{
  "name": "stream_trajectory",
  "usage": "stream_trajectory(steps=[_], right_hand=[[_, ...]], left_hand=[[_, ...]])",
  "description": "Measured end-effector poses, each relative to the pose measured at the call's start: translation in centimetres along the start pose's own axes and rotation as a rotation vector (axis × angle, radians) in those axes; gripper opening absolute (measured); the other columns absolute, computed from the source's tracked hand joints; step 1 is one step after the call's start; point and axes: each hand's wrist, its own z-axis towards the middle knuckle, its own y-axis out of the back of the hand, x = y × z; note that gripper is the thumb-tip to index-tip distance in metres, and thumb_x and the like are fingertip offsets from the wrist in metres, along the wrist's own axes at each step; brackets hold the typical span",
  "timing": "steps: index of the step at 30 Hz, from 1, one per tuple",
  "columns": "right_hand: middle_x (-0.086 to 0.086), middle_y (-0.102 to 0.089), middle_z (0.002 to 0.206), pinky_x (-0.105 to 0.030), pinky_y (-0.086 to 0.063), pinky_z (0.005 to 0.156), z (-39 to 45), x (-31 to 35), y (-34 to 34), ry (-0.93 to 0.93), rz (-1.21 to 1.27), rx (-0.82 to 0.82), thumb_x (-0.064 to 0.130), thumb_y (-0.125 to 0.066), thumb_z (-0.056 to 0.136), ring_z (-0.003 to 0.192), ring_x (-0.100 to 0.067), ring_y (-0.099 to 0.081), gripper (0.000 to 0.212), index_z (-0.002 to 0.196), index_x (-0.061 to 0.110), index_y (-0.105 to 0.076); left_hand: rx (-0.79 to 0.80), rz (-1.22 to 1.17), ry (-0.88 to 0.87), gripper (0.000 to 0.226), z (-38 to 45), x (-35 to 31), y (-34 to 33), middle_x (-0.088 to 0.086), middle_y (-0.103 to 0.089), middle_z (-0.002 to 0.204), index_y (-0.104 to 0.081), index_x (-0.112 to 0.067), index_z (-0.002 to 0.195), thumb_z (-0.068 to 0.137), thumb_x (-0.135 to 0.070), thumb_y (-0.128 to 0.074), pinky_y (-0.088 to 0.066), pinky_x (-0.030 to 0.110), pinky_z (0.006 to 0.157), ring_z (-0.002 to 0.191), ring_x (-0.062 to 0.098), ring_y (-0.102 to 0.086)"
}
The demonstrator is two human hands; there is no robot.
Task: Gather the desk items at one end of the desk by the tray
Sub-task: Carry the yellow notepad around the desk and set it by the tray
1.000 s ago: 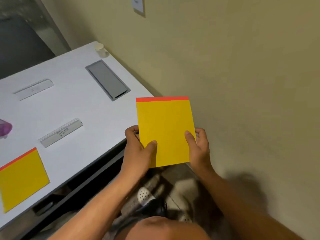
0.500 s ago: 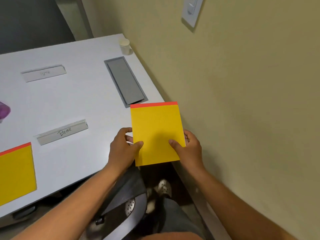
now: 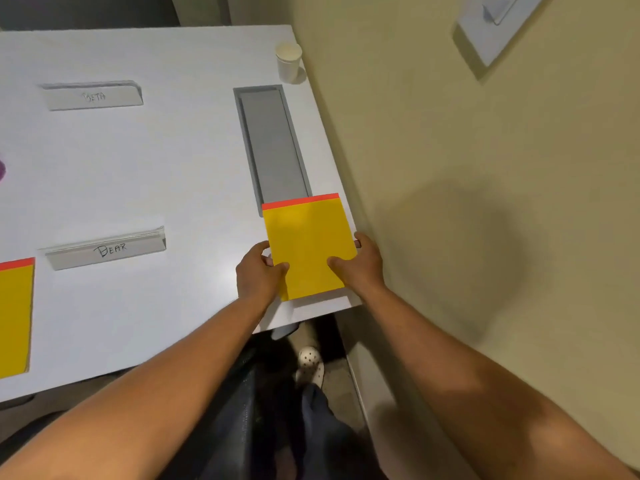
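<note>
A paper cup [image 3: 288,62] stands at the desk's [image 3: 156,168] far right corner, contents hidden. Left hand [image 3: 258,275] and right hand [image 3: 360,263] grip the yellow pad [image 3: 308,247] over the near right corner.

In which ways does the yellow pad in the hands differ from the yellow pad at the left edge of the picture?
The held pad is gripped by the left hand and the right hand near the desk's wall-side corner; the left pad lies untouched on the desk. The held pad shows whole; the left pad is cut off by the frame. Both are yellow with a red top strip.
</note>
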Motion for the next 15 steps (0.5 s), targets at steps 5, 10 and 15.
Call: stream_trajectory(steps=[5,10,15], right_hand=[[-0.005,-0.053,0.153,-0.033,-0.050,0.099,3.9,0.6,-0.5,0.007,-0.020,-0.013,0.025,-0.080,0.089,0.133,-0.025,-0.057,0.080,0.157,0.016,-0.040],[-0.006,-0.055,0.152,-0.027,-0.041,0.092,5.6,0.7,-0.8,0.016,-0.076,-0.060,0.031,-0.080,0.089,0.134,-0.028,-0.057,0.078,0.155,0.018,-0.040],[-0.008,-0.053,0.154,-0.030,-0.042,0.095,6.3,0.2,-0.8,0.002,-0.099,-0.052,0.032,-0.080,0.090,0.137,-0.031,-0.055,0.079,0.156,0.018,-0.039]], left_hand=[[0.014,0.054,-0.023,0.056,4.0,-0.9,-1.4,0.006,-0.066,0.103,-0.060,-0.014,0.145,0.093,-0.016,-0.079,-0.047,0.038,0.088,0.097,0.023,-0.060],[0.047,0.080,-0.021,0.020,6.8,-1.6,-2.4,0.002,-0.062,0.085,-0.066,-0.018,0.102,0.090,-0.013,-0.081,-0.040,0.027,0.066,0.085,0.024,-0.060],[0.071,0.163,-0.033,0.017,7.7,-1.9,-2.8,0.004,-0.064,0.090,-0.071,-0.009,0.101,0.090,-0.015,-0.082,-0.041,0.033,0.076,0.085,0.024,-0.060]])
